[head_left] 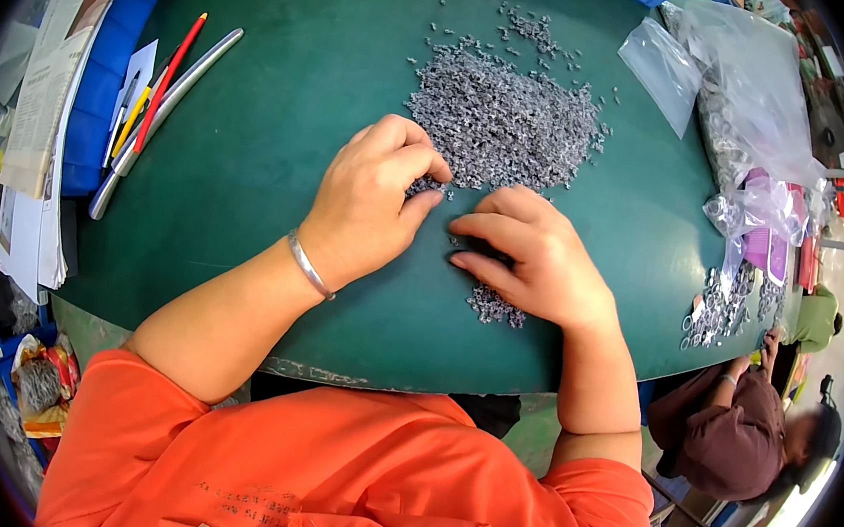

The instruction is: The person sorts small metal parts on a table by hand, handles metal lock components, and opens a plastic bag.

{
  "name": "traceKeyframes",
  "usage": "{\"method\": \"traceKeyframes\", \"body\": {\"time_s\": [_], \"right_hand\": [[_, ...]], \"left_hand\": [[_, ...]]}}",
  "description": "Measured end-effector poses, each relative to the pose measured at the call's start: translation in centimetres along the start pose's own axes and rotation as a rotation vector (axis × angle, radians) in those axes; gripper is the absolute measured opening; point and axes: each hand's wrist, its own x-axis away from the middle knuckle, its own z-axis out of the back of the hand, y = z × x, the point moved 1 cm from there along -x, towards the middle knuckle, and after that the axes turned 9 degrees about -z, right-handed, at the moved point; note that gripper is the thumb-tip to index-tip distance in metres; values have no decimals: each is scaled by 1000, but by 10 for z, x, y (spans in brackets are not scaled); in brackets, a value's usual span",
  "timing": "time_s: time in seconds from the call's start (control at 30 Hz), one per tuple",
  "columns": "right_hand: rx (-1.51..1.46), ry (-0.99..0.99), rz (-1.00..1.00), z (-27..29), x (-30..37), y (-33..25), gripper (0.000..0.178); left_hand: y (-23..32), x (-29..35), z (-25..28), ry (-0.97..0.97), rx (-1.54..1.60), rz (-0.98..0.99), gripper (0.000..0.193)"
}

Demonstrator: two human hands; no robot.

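Note:
A large heap of small grey parts [505, 120], too small to tell their kind, lies on the green table [253, 128]. At its near left edge my left hand [373, 194] is curled, thumb and forefinger closed around some of the parts; a silver bangle [309, 266] circles that wrist. My right hand [543, 259] rests just below the heap, its thumb and forefinger bent but apart. A tiny piece shows near its fingertips, not gripped. Partly under this hand sits a smaller pile of the same parts [494, 307].
Pens [162, 85] and a long pale curved strip [169, 111] lie left, beside a blue bin [101, 85] with newspaper [61, 81]. Clear plastic bags [749, 81], a purple basket [767, 244] and scattered metal rings [717, 311] line the right. A co-worker [734, 431] sits at lower right.

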Motion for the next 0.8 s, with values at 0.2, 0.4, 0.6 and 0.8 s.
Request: {"method": "traceKeyframes", "body": {"time_s": [0.2,0.4,0.6,0.8], "right_hand": [[-83,-258,3,22,11,10,17],[11,69,61,-6,-4,-9,38],[7,16,34,-18,-9,-8,41],[0,1,32,-21,-8,-8,43]], "left_hand": [[-3,0,2,50,156,52,15],[-12,-7,9,237,53,77,9],[-23,-5,12,98,-51,124,8],[-25,-6,11,92,-62,120,7]]}}
